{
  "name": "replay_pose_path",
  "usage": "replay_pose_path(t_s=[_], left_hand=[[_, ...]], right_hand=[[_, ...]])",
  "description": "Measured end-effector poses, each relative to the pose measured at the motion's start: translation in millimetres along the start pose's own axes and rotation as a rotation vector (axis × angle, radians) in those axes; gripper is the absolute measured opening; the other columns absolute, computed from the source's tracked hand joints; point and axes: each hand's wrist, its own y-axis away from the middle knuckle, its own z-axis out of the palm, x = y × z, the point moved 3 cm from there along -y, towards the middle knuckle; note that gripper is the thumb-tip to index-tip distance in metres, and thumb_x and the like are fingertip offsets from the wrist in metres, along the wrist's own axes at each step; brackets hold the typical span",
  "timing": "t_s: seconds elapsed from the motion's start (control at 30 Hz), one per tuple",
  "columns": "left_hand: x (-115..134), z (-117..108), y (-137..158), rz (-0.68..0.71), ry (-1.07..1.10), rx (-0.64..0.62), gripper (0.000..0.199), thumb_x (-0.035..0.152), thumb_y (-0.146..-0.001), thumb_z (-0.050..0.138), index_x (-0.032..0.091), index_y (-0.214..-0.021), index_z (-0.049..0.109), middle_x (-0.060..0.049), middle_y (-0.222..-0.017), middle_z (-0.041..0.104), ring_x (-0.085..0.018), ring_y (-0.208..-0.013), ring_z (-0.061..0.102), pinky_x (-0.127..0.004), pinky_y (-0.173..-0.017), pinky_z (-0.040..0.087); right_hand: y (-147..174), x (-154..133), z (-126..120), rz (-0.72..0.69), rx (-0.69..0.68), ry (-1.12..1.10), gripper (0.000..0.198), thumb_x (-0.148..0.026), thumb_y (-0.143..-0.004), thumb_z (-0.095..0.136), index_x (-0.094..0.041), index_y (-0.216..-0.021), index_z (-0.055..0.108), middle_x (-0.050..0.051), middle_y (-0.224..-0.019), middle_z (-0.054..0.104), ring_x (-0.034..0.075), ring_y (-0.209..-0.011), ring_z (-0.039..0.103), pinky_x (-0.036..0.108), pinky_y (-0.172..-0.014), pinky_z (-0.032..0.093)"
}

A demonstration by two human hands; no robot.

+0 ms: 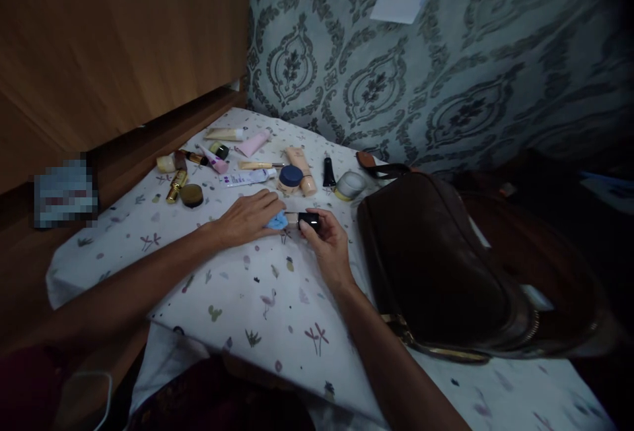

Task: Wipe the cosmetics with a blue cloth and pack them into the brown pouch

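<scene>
My right hand [327, 241] is closed around the black cap of a small cosmetic bottle [308, 221], which lies sideways just above the printed cloth. A blue cloth [277, 220] is pinched in my left hand [250, 220] and meets the bottle's pale end. My left fingertips are partly hidden behind the cloth. Just beyond my hands stand a jar with a dark blue lid [290, 177] and a beige tube [301, 170]. A white and purple tube [249, 177] lies beyond my left hand.
A brown leather bag [430, 259] fills the right side. Around the back lie a black tube [329, 171], a grey-lidded jar [350, 185], a pink tube [254, 143], a gold lipstick [177, 186] and a dark round jar [191, 195]. Wooden furniture [123, 35] borders the left.
</scene>
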Motion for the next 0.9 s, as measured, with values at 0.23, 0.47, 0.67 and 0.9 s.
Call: replay_pose_path(t_s=[0.23, 0.47, 0.67, 0.9], left_hand=[[21.7, -4.1, -4.2, -0.046, -0.027, 0.099, 0.038, 0.037, -0.103, 0.037, 0.014, -0.127, 0.055, -0.014, -0.114, 0.060, -0.026, -0.109, 0.052, -0.036, -0.084, 0.049], [-5.6, -2.0, -0.8, -0.165, 0.243, 0.007, 0.036, 0.040, -0.101, 0.040, 0.018, -0.121, 0.061, -0.010, -0.110, 0.064, -0.025, -0.107, 0.059, -0.035, -0.088, 0.049], [-2.3, 2.6, -2.3, -0.355, 0.464, 0.154, 0.030, 0.041, -0.098, 0.047, 0.018, -0.104, 0.064, -0.007, -0.099, 0.068, -0.024, -0.095, 0.063, -0.036, -0.085, 0.048], [14.7, 10.8, -2.9, -0.434, 0.718, 0.182, 0.037, 0.040, -0.100, 0.040, 0.017, -0.115, 0.064, -0.010, -0.114, 0.071, -0.023, -0.107, 0.064, -0.038, -0.096, 0.049]], right_hand=[[3.0, -3.0, 4.1, -0.035, -0.032, -0.008, 0.033, -0.038, -0.073, 0.078, -0.024, -0.101, 0.065, 0.002, -0.097, 0.069, 0.021, -0.094, 0.064, 0.038, -0.090, 0.051], [3.4, 0.7, 3.8, 0.022, 0.027, -0.028, 0.045, -0.039, -0.073, 0.078, -0.023, -0.113, 0.063, 0.005, -0.106, 0.067, 0.021, -0.095, 0.066, 0.039, -0.089, 0.054], [0.9, 12.7, 4.4, 0.026, 0.090, -0.128, 0.060, -0.038, -0.069, 0.081, -0.024, -0.118, 0.049, 0.004, -0.099, 0.066, 0.020, -0.092, 0.067, 0.039, -0.088, 0.054], [3.2, 9.7, 12.1, 0.035, -0.024, -0.135, 0.101, -0.040, -0.062, 0.087, -0.031, -0.144, 0.029, 0.006, -0.118, 0.061, 0.020, -0.094, 0.066, 0.040, -0.087, 0.057]])
